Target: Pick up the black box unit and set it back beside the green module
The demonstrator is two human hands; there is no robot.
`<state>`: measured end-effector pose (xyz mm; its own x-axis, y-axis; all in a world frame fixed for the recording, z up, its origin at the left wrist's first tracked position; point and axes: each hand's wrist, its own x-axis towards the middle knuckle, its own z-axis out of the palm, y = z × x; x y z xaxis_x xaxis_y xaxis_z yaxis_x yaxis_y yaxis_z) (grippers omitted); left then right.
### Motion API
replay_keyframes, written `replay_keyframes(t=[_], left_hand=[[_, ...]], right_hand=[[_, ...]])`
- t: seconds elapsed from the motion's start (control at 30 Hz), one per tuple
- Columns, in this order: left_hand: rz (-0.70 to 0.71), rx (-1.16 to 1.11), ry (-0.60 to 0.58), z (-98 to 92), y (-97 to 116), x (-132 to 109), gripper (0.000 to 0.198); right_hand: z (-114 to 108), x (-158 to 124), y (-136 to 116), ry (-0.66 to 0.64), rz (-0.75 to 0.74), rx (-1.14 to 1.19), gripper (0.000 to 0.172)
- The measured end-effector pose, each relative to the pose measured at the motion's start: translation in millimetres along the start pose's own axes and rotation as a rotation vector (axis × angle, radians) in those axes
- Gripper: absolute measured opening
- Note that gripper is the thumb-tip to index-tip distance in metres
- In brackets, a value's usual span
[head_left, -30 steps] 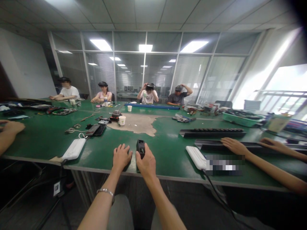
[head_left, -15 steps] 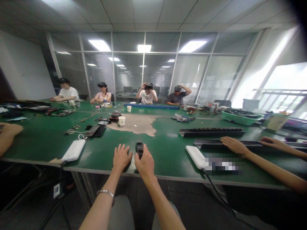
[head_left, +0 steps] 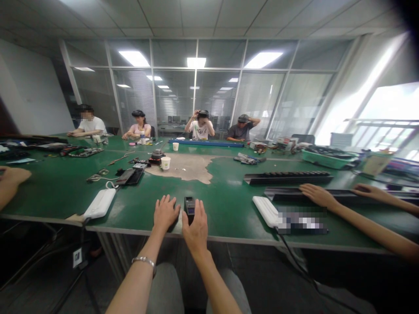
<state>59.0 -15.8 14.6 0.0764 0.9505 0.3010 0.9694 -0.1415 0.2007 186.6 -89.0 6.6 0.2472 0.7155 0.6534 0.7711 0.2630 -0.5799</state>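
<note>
Right hand (head_left: 196,224): grip wide behind the black device (head_left: 189,203); contact unclear.
Left hand (head_left: 165,213): palm down, grip loosely spread.
Black device: on the tabletop (head_left: 229,216), partly hidden by the right hand.
Paper cup (head_left: 165,164): upright, farther off.

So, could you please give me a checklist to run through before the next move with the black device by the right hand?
1. Black device within reach of the right hand: ok, it is right by the thumb and fingers.
2. Right hand's grip firm: cannot tell; the hand hides part of the device.
3. Left hand apart from the device: ok, a gap shows between them.
4. Nearer paper cup upright and away from both hands: ok.
5. Co-worker's hand on the right out of the way: ok, well apart from the device.
</note>
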Motion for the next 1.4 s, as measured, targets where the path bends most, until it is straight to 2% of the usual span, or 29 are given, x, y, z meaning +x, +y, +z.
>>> replay_keyframes(t=[0.13, 0.5, 0.73, 0.9, 1.1, 1.4], left_hand=[[-0.011, 0.002, -0.002, -1.7, 1.7, -1.2, 0.048], [0.001, 0.013, -0.014, 2.3, -1.4, 1.5, 0.049], [0.011, 0.018, 0.025, 2.1, -0.2, -1.1, 0.049], [-0.001, 0.009, 0.013, 1.4, 1.7, -1.1, 0.048], [-0.003, 0.008, 0.021, 3.1, 1.0, -0.5, 0.048], [0.009, 0.009, 0.019, 5.8, -1.1, 0.3, 0.049]], right_hand=[[3.7, -3.3, 2.1, -0.027, 0.045, -0.008, 0.059], [8.5, 7.4, -0.5, -0.072, 0.094, 0.013, 0.063], [-14.9, 28.6, -14.5, 0.008, 0.117, 0.112, 0.069], [-33.7, 35.1, 8.4, 0.086, 0.105, 0.085, 0.067], [-31.4, 24.7, 46.4, 0.038, 0.133, 0.014, 0.065], [-21.3, 12.8, 54.1, 0.025, 0.073, -0.070, 0.062]])
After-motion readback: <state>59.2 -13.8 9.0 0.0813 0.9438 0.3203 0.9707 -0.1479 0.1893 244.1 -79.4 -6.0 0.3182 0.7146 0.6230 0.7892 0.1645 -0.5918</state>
